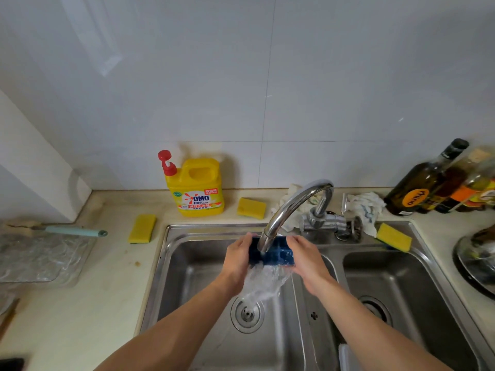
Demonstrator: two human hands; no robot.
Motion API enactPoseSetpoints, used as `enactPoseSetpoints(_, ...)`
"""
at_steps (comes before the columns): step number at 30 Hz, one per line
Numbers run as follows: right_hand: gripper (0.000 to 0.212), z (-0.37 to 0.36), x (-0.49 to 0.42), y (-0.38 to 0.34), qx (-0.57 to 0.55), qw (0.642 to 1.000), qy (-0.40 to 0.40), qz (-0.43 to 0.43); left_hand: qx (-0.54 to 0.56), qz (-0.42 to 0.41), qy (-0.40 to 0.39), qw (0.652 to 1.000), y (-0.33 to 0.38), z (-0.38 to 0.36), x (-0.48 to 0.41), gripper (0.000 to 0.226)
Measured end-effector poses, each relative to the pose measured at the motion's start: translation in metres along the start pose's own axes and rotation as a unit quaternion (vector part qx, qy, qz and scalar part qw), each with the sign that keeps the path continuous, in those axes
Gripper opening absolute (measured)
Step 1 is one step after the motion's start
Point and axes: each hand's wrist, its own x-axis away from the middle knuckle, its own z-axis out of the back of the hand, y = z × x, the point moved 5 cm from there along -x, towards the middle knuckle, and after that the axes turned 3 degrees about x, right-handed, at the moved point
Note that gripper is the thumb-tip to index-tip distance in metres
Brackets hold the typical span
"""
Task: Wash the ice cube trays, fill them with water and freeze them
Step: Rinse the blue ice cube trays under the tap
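The fingers of the left hand are curling round the left end of a blue ice cube tray. The fingers of the right hand are curling round its right end, so both hands are gripping it. The tray is sitting up in the air, right under the mouth of the tap and over the left bowl of the sink. Water is running onto the tray, spilling off its near side and falling down toward the drain. The tray seems to be tipping toward the person, because the water is pouring off and not staying in. So I think the washing part is going on now, most likely a rinse. I am not seeing any foam, and I cannot tell if soap was used. A yellow soap bottle is standing on the counter behind the sink, with a yellow sponge lying near it. Nobody is touching either of them. Only one tray is showing, so I cannot tell if others are waiting. Filling the little cups is yet to come, and for that the tray needs to be held flat. After that it has to go into the freezer, which is not in view.
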Motion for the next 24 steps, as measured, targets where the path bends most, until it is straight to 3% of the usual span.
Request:
enactPoseSetpoints(5,0.018,-0.004,0.003,0.003,0.012,1.000,-0.018,-0.009,-0.022,-0.023,0.006,0.999,0.003,0.006,0.003,0.037)
enactPoseSetpoints(16,0.014,0.004,0.010,0.001,0.110,0.993,0.014,0.029,0.037,0.095,-0.029,0.994,-0.032,0.004,0.011,0.042)
enactPoseSetpoints(24,0.017,0.018,0.018,0.003,0.104,0.994,0.028,0.026,0.019,0.130,-0.085,0.988,-0.045,-0.006,0.016,0.049)
